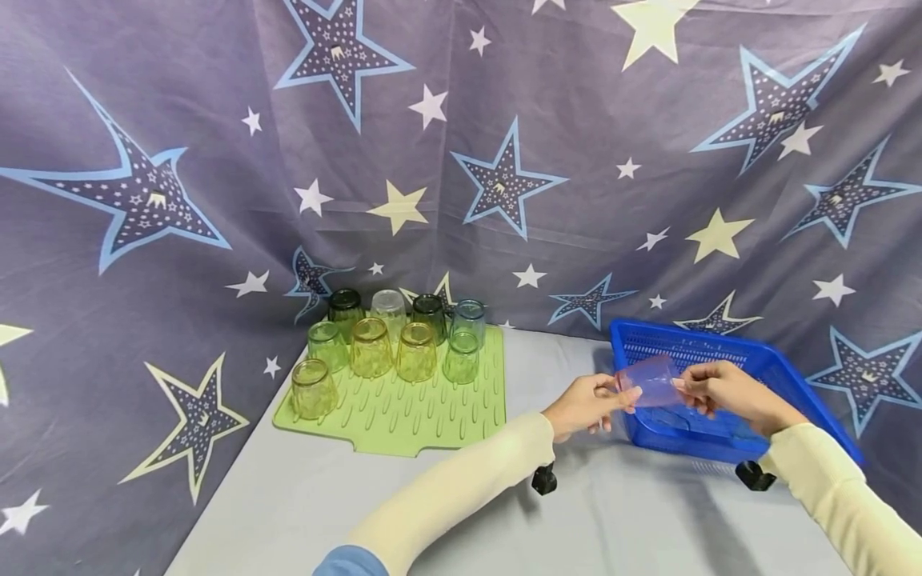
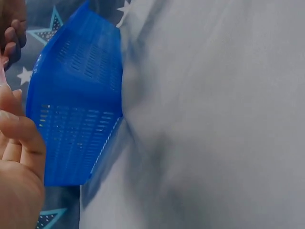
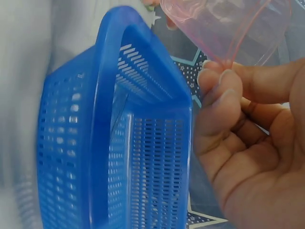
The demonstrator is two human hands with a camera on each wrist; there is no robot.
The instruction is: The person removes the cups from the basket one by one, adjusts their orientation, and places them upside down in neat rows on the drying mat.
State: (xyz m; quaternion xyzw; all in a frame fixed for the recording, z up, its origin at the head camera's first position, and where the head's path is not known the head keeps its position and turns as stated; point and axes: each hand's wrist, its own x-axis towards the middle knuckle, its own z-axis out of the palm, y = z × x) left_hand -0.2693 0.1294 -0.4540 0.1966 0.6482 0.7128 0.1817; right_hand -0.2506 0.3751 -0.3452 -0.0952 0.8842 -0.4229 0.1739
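Note:
A see-through pink cup (image 1: pixel 651 382) is held on its side between both hands, above the near left part of a blue plastic basket (image 1: pixel 778 360). My left hand (image 1: pixel 587 406) grips the cup's left end with thumb and fingers. At the other end, my right hand (image 1: pixel 731 392) pinches the rim between thumb and fingertips; the right wrist view shows this pinch close up on the pink cup (image 3: pixel 224 24). In the left wrist view only part of the left hand (image 2: pixel 19 152) shows, beside the slotted basket wall (image 2: pixel 76 138).
To the left, a green drying mat (image 1: pixel 425 416) carries several upside-down glasses, among them a yellow glass (image 1: pixel 371 349), a green glass (image 1: pixel 462 358) and a blue glass (image 1: pixel 470 320). Behind the pale tabletop (image 1: pixel 576 520) hangs a star-patterned curtain (image 1: pixel 576 216), close to the basket's back.

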